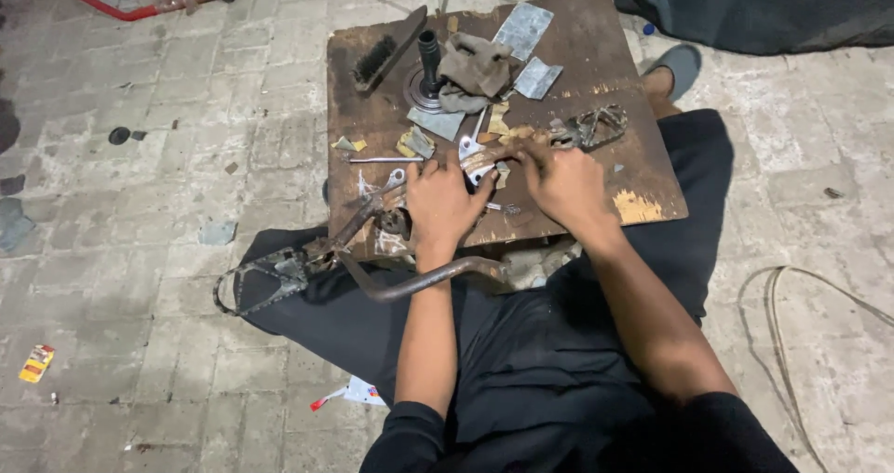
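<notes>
Crank arm [372, 214] gripped amid scraps [521, 28], brush [377, 59].

Brush [377, 59] and rag [477, 66] lie on board [643, 170], behind 2 hands.

A small flat packet [35, 363] is seen lying on the paved floor at the far left, well apart from the low wooden board. It is oblong, set at a slant, and coloured yellow with a red patch at its upper end. A crumpled scrap of wrapper [352, 395], white with a red strip at its left tip, is seen on the paving beside the dark trouser leg. No signs or screens are seen.
</notes>
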